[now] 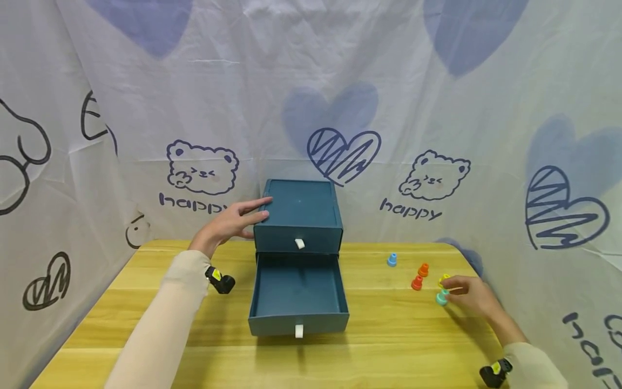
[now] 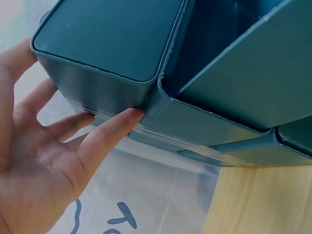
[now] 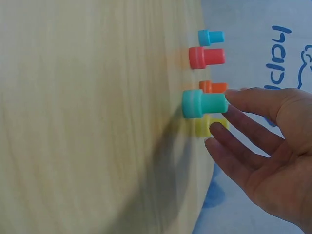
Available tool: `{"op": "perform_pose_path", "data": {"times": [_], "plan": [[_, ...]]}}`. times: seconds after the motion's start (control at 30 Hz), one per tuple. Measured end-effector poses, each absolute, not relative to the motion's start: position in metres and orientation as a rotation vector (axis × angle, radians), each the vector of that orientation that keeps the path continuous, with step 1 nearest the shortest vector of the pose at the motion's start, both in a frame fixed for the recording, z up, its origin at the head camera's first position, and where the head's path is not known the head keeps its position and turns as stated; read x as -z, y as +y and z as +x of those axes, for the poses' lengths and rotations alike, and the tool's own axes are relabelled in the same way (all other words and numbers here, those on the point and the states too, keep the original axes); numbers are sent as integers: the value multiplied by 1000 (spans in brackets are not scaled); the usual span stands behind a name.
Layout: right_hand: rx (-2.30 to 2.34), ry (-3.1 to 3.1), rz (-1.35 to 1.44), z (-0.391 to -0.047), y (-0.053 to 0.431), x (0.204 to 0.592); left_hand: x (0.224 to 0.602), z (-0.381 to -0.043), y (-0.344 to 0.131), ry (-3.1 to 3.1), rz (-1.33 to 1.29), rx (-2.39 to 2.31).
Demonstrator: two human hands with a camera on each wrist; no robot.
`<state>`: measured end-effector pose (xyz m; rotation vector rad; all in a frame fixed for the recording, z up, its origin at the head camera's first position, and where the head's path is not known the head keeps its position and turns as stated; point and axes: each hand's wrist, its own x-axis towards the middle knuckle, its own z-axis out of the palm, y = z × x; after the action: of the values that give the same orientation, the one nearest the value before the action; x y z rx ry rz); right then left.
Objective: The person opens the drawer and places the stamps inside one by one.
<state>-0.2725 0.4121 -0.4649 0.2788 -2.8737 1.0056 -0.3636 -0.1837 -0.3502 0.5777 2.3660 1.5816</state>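
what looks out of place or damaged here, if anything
Nothing looks spilled, and the small pegs are upright. Two mild oddities, in the left wrist view: pale flecks roughen the rim of the lower drawer, perhaps wear, and a crinkled, shiny strip, possibly tape, crosses the otherwise smooth side of the cabinet.

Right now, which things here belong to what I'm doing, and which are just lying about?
Likely the job:
drawer unit, touched by left hand
pulled-out lower drawer
mint peg, with right hand at it

Maybe just lying about:
blue peg
orange peg
red peg
yellow peg
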Motion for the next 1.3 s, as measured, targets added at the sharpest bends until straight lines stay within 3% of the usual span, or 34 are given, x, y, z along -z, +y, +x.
{"op": "perform_pose_path", "data": {"times": [0.67,1.3], "plan": [[-899,-2860,113,-276,415,491,352,-363,-182,2388,563,-1577],[-1001,-2910,362,-272,363,458,351,-362,-183,2385,565,-1587]]}}
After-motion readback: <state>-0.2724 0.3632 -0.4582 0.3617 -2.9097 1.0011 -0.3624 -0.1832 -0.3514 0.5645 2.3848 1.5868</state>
